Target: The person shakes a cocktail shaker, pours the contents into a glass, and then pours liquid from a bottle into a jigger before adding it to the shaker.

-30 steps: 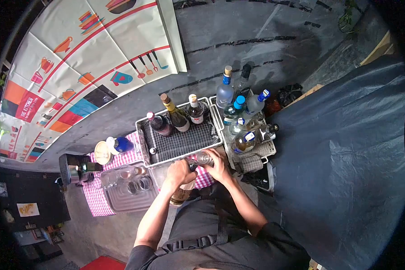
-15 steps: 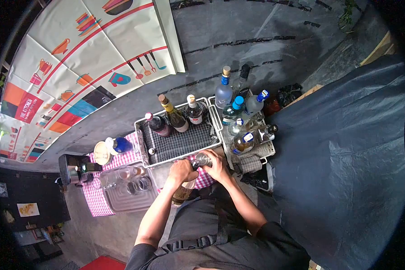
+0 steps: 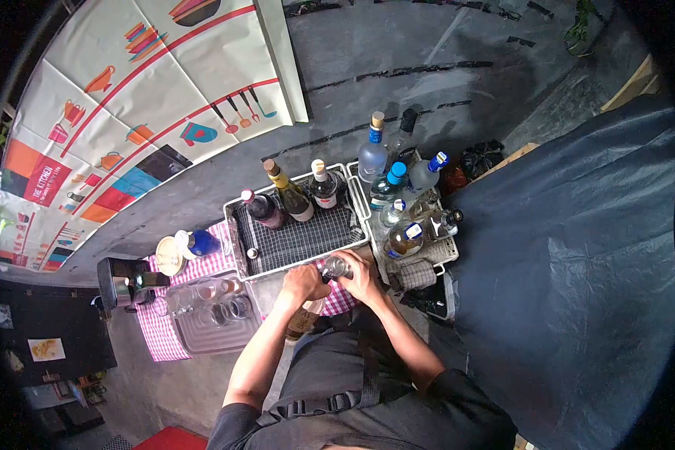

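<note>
My left hand [image 3: 303,285] is closed around the neck of a bottle [image 3: 304,321], whose pale labelled body hangs below it near my waist. The bottle's top end points toward a small clear glass [image 3: 337,268]. Curled around that glass are the fingers of my right hand [image 3: 361,277], close to my left hand. The bottle's mouth and any liquid are too small to make out. Both hands are just in front of the white wire tray [image 3: 300,264], over a pink checked cloth [image 3: 340,301].
Three bottles, one a yellow-necked bottle [image 3: 292,196], stand in the wire tray. Several bottles, including a blue-capped one [image 3: 388,185], crowd the right rack [image 3: 448,259]. At left are a clear tray [image 3: 214,341] with glasses, a blue container [image 3: 201,243] and a black appliance [image 3: 120,282].
Both hands keep almost the same place and hold. The bottle's lower end has shifted very slightly to the left.
</note>
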Motion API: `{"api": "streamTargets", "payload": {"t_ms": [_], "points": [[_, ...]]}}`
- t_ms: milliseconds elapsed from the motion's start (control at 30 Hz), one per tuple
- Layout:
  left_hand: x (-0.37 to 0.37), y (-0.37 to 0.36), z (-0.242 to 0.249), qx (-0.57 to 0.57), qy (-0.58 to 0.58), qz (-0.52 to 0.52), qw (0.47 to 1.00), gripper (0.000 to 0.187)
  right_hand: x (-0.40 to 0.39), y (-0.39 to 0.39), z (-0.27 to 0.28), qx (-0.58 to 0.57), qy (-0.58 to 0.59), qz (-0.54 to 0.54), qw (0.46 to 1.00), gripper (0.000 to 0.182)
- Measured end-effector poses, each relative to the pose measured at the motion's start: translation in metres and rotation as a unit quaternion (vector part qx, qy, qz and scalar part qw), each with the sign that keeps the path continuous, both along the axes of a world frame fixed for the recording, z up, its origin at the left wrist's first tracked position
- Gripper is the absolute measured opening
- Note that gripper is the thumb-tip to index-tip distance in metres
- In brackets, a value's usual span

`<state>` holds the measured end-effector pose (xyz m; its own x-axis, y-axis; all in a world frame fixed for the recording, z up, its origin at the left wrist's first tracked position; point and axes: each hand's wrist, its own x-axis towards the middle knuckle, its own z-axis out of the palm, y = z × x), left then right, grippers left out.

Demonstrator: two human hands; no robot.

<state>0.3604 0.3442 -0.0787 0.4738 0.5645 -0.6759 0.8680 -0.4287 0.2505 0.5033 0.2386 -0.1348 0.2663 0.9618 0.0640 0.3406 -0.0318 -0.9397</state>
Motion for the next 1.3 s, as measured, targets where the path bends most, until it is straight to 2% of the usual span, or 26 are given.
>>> {"api": "streamTargets", "payload": {"t_ms": [500,667,867,1067,1300], "points": [[0.003,0.003,-0.008,-0.017,0.018,-0.003,1.0,0.057,-0.001,0.0,0.001,0.006,0.021,-0.001,1.0,0.052],[-0.002,0.004,-0.023,-0.009,0.025,-0.046,0.999,0.06,-0.002,0.0,-0.001,0.017,0.013,-0.004,1.0,0.051],[0.002,0.005,-0.007,-0.029,0.036,-0.032,0.998,0.061,-0.002,0.001,-0.001,0.023,0.007,-0.004,1.0,0.05],[-0.002,0.005,-0.031,-0.018,0.03,-0.032,0.999,0.062,-0.002,0.0,0.0,0.019,0.001,-0.004,1.0,0.049],[-0.003,0.005,-0.025,-0.03,0.03,-0.029,0.999,0.064,-0.003,0.001,-0.01,0.028,0.007,-0.007,1.0,0.049]]}}
